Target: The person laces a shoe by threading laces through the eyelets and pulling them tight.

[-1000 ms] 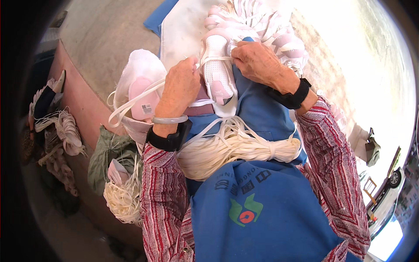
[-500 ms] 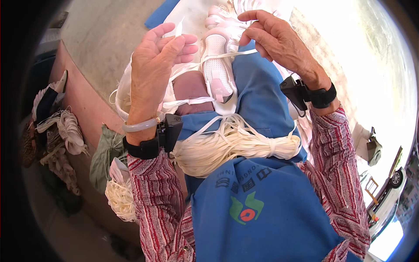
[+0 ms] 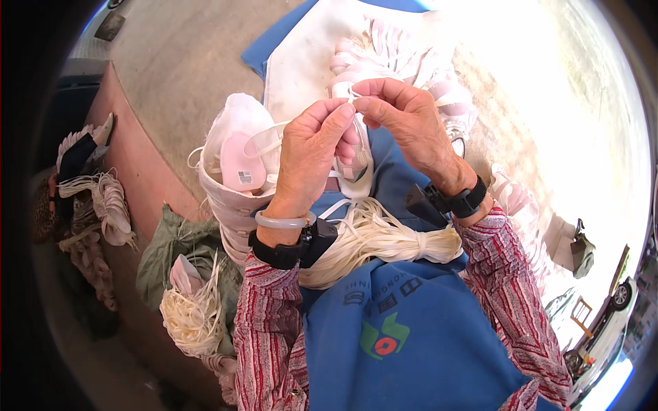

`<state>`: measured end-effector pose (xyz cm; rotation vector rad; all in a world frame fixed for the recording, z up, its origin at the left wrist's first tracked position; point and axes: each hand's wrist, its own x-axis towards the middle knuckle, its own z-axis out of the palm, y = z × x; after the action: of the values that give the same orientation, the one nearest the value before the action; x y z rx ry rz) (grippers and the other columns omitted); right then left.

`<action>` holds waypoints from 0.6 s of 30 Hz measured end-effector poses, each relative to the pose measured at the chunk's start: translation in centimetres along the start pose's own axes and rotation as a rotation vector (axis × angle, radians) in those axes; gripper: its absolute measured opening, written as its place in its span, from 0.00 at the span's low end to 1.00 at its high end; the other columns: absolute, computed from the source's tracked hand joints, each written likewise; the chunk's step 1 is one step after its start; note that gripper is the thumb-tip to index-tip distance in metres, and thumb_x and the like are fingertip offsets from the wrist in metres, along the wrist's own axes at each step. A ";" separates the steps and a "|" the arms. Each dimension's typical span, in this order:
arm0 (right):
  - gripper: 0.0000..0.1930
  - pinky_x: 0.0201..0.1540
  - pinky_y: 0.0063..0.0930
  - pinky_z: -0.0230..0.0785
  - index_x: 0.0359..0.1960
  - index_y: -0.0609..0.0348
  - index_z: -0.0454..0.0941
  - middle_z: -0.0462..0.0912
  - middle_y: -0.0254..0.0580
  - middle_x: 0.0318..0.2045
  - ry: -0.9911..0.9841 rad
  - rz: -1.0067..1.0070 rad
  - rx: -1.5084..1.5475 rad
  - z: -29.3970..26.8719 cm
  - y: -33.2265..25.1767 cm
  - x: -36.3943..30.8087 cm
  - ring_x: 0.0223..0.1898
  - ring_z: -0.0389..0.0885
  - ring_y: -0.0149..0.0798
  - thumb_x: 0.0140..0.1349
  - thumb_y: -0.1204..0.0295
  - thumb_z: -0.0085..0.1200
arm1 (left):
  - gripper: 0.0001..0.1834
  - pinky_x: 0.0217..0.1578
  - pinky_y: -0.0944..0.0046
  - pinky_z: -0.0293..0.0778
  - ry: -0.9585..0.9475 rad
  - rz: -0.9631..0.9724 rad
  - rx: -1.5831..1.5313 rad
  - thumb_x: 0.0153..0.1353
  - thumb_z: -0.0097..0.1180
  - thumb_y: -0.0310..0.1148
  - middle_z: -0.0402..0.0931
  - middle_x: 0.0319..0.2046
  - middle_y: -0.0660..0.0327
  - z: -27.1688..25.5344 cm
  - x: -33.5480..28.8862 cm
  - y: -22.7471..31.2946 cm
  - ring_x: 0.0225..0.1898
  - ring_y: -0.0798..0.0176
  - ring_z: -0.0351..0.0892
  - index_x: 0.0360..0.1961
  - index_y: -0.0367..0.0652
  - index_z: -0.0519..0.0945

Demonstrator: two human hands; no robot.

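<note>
My left hand (image 3: pixel 310 147) and my right hand (image 3: pixel 410 130) meet above my lap, thumbs and fingertips pinched together on a white shoelace (image 3: pixel 352 94). Part of a lace loops out to the left of my left hand. Below and behind the hands, a white-and-pink shoe (image 3: pixel 358 166) lies on my lap, partly hidden by my fingers. Nearer my body, a thick bundle of cream laces (image 3: pixel 384 241) rests across my blue apron (image 3: pixel 418 329).
To the left stands a white bag (image 3: pixel 226 188) with a pink insole (image 3: pixel 241 161) in it. Several pale shoes (image 3: pixel 391 55) lie in a row beyond my hands on a white sheet (image 3: pixel 295 65). Another lace bundle (image 3: pixel 193 318) hangs at lower left beside green cloth (image 3: pixel 164 250).
My hands, apart before, have come together and nearer to me, the left one moving right and down. Both now pinch the lace. My view has shifted, showing more of the white bag.
</note>
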<state>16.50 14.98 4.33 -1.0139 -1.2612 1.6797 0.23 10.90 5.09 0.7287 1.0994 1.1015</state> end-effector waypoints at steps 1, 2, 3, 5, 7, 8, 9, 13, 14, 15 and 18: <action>0.12 0.38 0.18 0.67 0.44 0.65 0.81 0.81 0.31 0.33 0.005 0.012 -0.006 0.0 0.0 0.0 0.33 0.73 0.24 0.64 0.69 0.58 | 0.14 0.24 0.75 0.70 0.001 0.003 -0.001 0.67 0.54 0.36 0.75 0.24 0.66 0.0 0.0 0.0 0.22 0.76 0.71 0.45 0.34 0.78; 0.12 0.38 0.18 0.67 0.44 0.65 0.81 0.81 0.31 0.33 0.003 0.010 -0.008 -0.1 0.0 0.0 0.33 0.73 0.24 0.64 0.69 0.58 | 0.14 0.21 0.77 0.67 0.005 -0.027 0.030 0.67 0.54 0.37 0.74 0.23 0.67 0.0 0.0 0.0 0.20 0.77 0.69 0.46 0.36 0.78; 0.12 0.38 0.18 0.68 0.43 0.65 0.81 0.81 0.32 0.33 -0.026 0.051 0.001 -0.3 -0.1 0.0 0.32 0.73 0.23 0.63 0.69 0.58 | 0.15 0.18 0.78 0.64 0.007 -0.058 0.061 0.67 0.54 0.38 0.72 0.22 0.69 0.0 -0.1 0.1 0.19 0.78 0.67 0.47 0.38 0.77; 0.12 0.37 0.17 0.68 0.43 0.66 0.82 0.81 0.32 0.32 -0.055 0.091 0.008 -0.6 -0.1 -0.1 0.32 0.73 0.22 0.63 0.69 0.58 | 0.15 0.18 0.77 0.65 0.000 -0.046 0.054 0.67 0.55 0.38 0.73 0.21 0.68 -0.1 -0.3 -0.1 0.18 0.78 0.67 0.46 0.37 0.78; 0.13 0.40 0.20 0.68 0.46 0.65 0.81 0.81 0.32 0.32 -0.033 0.086 0.094 -0.8 0.0 -0.1 0.34 0.74 0.25 0.64 0.68 0.58 | 0.15 0.18 0.77 0.66 -0.008 -0.033 0.045 0.67 0.55 0.39 0.74 0.21 0.68 0.1 -0.4 -0.1 0.18 0.78 0.67 0.44 0.37 0.79; 0.13 0.40 0.20 0.68 0.46 0.65 0.81 0.81 0.32 0.32 -0.032 0.085 0.092 -0.8 -0.1 -0.1 0.34 0.74 0.25 0.64 0.68 0.58 | 0.15 0.17 0.77 0.66 0.007 -0.045 0.059 0.67 0.55 0.39 0.73 0.21 0.68 0.3 -0.4 -0.1 0.17 0.78 0.67 0.44 0.38 0.80; 0.13 0.42 0.20 0.69 0.46 0.65 0.81 0.81 0.33 0.33 -0.022 0.035 0.054 -0.6 -0.2 -0.2 0.36 0.75 0.25 0.64 0.69 0.58 | 0.14 0.16 0.77 0.65 0.024 -0.056 0.073 0.67 0.55 0.40 0.73 0.20 0.68 0.4 -0.4 -0.2 0.17 0.78 0.67 0.44 0.39 0.80; 0.13 0.41 0.20 0.70 0.41 0.66 0.82 0.82 0.33 0.33 -0.018 -0.067 0.053 -0.3 -0.1 -0.1 0.36 0.77 0.25 0.63 0.67 0.58 | 0.15 0.16 0.76 0.66 0.018 -0.023 0.084 0.67 0.55 0.41 0.73 0.21 0.69 1.0 -0.3 -0.2 0.17 0.78 0.68 0.44 0.40 0.80; 0.13 0.41 0.20 0.70 0.41 0.66 0.82 0.82 0.33 0.33 -0.016 -0.067 0.051 -0.4 -0.1 0.0 0.36 0.77 0.25 0.63 0.67 0.58 | 0.15 0.17 0.76 0.66 0.019 -0.014 0.120 0.67 0.55 0.41 0.73 0.22 0.68 1.1 -0.1 -0.2 0.18 0.78 0.68 0.43 0.39 0.80; 0.12 0.41 0.20 0.70 0.40 0.66 0.82 0.83 0.33 0.33 -0.018 -0.098 0.019 -0.5 -0.1 0.0 0.36 0.77 0.25 0.64 0.67 0.57 | 0.16 0.17 0.76 0.66 0.020 -0.007 0.155 0.67 0.54 0.42 0.74 0.23 0.68 1.3 -0.1 -0.2 0.18 0.78 0.69 0.42 0.39 0.80; 0.13 0.40 0.19 0.70 0.39 0.65 0.82 0.83 0.33 0.33 -0.016 -0.344 -0.178 -0.1 -1.3 1.0 0.36 0.77 0.24 0.65 0.66 0.56 | 0.16 0.17 0.77 0.66 -0.043 0.066 0.025 0.68 0.53 0.42 0.75 0.25 0.67 2.6 -0.6 1.4 0.18 0.78 0.69 0.40 0.38 0.80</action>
<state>16.42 16.19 5.47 -0.8281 -1.5204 1.3328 2.16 10.94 7.38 0.8098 1.0611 1.1242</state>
